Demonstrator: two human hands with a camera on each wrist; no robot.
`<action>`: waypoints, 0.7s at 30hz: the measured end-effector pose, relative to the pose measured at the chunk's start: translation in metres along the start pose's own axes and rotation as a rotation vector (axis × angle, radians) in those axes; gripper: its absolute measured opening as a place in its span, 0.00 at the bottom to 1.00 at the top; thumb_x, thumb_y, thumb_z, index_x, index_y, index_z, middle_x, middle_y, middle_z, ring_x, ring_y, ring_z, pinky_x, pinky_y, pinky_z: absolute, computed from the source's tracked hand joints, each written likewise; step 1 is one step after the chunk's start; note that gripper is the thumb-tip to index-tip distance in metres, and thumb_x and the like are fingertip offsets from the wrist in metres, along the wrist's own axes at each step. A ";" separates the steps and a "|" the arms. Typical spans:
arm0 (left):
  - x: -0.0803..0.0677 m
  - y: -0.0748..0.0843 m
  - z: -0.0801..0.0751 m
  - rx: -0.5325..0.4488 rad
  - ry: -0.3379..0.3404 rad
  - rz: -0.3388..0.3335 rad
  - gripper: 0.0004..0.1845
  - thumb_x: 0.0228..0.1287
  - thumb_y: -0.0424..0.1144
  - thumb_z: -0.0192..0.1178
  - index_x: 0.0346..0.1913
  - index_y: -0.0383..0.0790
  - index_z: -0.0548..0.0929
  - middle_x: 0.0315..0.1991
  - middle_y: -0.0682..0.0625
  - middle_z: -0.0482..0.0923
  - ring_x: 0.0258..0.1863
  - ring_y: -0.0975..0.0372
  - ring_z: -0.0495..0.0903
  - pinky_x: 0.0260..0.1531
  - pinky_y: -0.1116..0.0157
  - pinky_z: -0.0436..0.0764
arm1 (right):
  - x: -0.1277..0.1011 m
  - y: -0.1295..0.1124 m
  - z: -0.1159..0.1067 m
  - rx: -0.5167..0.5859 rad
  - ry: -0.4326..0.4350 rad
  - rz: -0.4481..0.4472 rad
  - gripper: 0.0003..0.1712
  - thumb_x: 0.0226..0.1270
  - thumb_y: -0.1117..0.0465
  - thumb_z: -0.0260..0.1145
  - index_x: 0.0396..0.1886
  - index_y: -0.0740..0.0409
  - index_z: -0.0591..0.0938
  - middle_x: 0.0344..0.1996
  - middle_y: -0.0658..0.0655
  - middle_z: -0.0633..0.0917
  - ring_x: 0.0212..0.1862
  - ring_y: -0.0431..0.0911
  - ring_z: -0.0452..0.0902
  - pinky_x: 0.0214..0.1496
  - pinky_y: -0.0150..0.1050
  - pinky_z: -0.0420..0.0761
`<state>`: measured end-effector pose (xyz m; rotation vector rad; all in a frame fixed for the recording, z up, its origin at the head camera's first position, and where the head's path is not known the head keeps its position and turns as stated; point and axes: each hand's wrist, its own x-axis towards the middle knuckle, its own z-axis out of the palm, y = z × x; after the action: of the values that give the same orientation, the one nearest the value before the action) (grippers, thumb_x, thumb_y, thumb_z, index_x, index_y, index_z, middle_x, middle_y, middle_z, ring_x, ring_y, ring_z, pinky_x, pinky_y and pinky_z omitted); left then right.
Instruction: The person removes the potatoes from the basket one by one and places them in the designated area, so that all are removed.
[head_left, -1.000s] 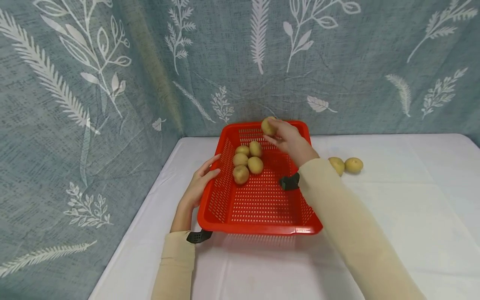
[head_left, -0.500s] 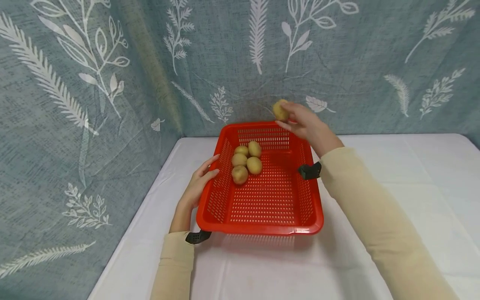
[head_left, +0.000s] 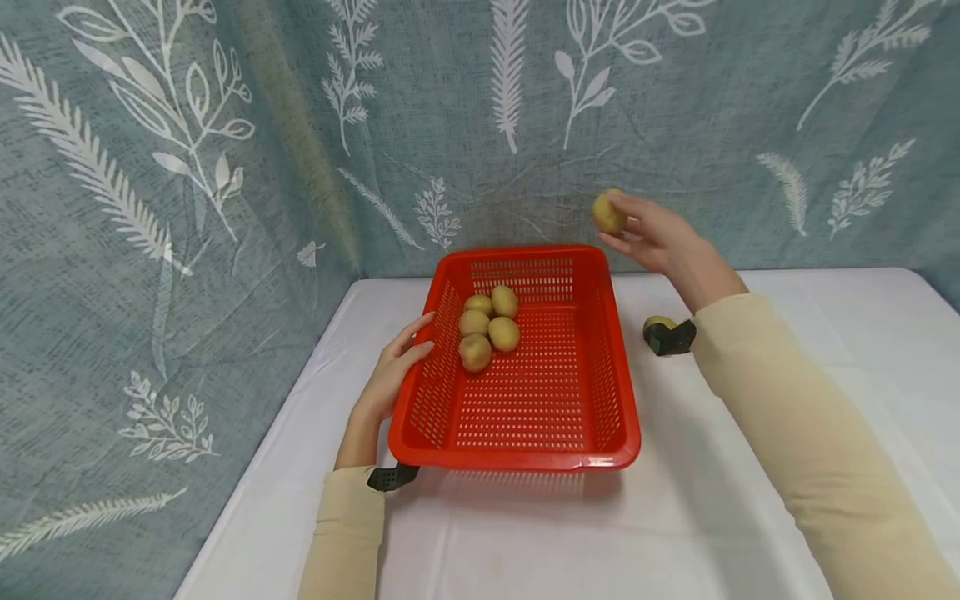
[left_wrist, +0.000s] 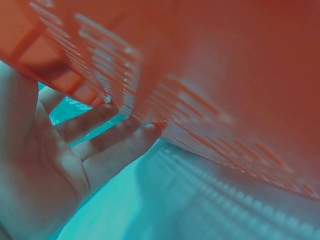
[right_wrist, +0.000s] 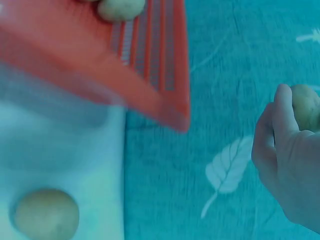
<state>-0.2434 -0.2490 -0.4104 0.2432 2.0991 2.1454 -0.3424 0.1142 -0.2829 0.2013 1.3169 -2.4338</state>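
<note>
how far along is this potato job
Four potatoes lie in the red basket. The right hand holds a fifth potato in the air beyond the rim. The left hand rests on the side. One potato shows on the table.

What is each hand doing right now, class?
Left hand: open, fingers resting on the red basket side.
Right hand: holding a potato in the air.

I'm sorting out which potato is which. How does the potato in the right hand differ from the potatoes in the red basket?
The held potato is pinched by the right hand, up in the air, beyond the red basket on its right. The four basket potatoes lie untouched in a cluster on the basket floor, near its left wall, where the left hand rests outside. The held one is single; those touch each other. All look alike: small, round, yellowish.
</note>
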 end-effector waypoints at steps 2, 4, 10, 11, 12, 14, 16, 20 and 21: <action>0.000 0.000 0.000 0.001 0.002 0.002 0.28 0.73 0.35 0.47 0.74 0.44 0.57 0.62 0.35 0.62 0.50 0.50 0.73 0.41 0.62 0.80 | -0.003 -0.003 -0.007 0.001 0.008 -0.004 0.35 0.70 0.60 0.58 0.74 0.46 0.59 0.68 0.51 0.58 0.70 0.44 0.52 0.63 0.37 0.66; 0.000 0.000 0.000 0.004 0.004 0.001 0.28 0.73 0.35 0.47 0.74 0.44 0.57 0.62 0.35 0.62 0.50 0.50 0.73 0.42 0.62 0.80 | -0.006 -0.006 -0.015 0.015 0.023 -0.002 0.35 0.69 0.61 0.59 0.74 0.45 0.59 0.64 0.50 0.62 0.70 0.44 0.53 0.63 0.37 0.66; 0.001 -0.001 0.000 0.009 0.004 0.000 0.28 0.73 0.36 0.48 0.74 0.44 0.58 0.62 0.35 0.63 0.49 0.52 0.74 0.41 0.62 0.80 | -0.013 -0.014 -0.044 0.040 0.054 0.016 0.37 0.67 0.61 0.60 0.73 0.42 0.59 0.59 0.48 0.64 0.69 0.41 0.52 0.61 0.36 0.68; 0.001 -0.001 0.000 0.011 0.005 0.000 0.28 0.73 0.36 0.48 0.74 0.45 0.58 0.62 0.35 0.63 0.49 0.52 0.75 0.41 0.62 0.80 | -0.014 -0.015 -0.049 0.042 0.063 0.018 0.37 0.67 0.61 0.61 0.73 0.41 0.60 0.59 0.48 0.64 0.69 0.41 0.51 0.60 0.35 0.69; 0.001 -0.001 0.000 0.011 0.005 -0.001 0.28 0.73 0.36 0.48 0.74 0.45 0.58 0.62 0.36 0.63 0.48 0.53 0.75 0.41 0.63 0.80 | -0.015 -0.016 -0.054 0.051 0.073 0.021 0.37 0.66 0.61 0.61 0.73 0.40 0.60 0.59 0.47 0.64 0.70 0.40 0.51 0.59 0.35 0.70; 0.001 -0.002 0.000 0.014 0.007 0.000 0.28 0.73 0.36 0.48 0.74 0.45 0.58 0.62 0.36 0.63 0.48 0.53 0.75 0.41 0.63 0.80 | -0.017 -0.018 -0.064 0.063 0.091 0.025 0.36 0.66 0.60 0.62 0.71 0.39 0.62 0.59 0.47 0.63 0.70 0.40 0.50 0.57 0.35 0.72; 0.001 -0.002 0.000 0.013 0.009 -0.001 0.28 0.73 0.36 0.48 0.74 0.45 0.58 0.62 0.36 0.62 0.48 0.53 0.75 0.41 0.63 0.80 | -0.019 -0.019 -0.073 0.067 0.108 0.027 0.34 0.65 0.60 0.63 0.69 0.38 0.64 0.58 0.46 0.63 0.69 0.40 0.51 0.55 0.35 0.74; 0.001 -0.002 -0.001 0.005 0.007 -0.002 0.28 0.73 0.36 0.48 0.74 0.45 0.58 0.63 0.36 0.62 0.49 0.52 0.74 0.41 0.63 0.80 | -0.024 -0.021 -0.092 0.091 0.127 0.035 0.24 0.64 0.61 0.64 0.59 0.41 0.72 0.58 0.46 0.62 0.67 0.40 0.55 0.52 0.35 0.76; 0.001 -0.002 -0.001 0.004 0.007 -0.003 0.28 0.73 0.36 0.48 0.74 0.45 0.58 0.63 0.36 0.62 0.49 0.52 0.74 0.41 0.63 0.80 | -0.025 -0.021 -0.096 0.093 0.131 0.037 0.22 0.64 0.61 0.64 0.56 0.42 0.74 0.58 0.45 0.62 0.66 0.40 0.56 0.52 0.35 0.76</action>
<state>-0.2443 -0.2495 -0.4123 0.2331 2.1061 2.1446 -0.3319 0.2104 -0.3122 0.4119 1.2413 -2.4897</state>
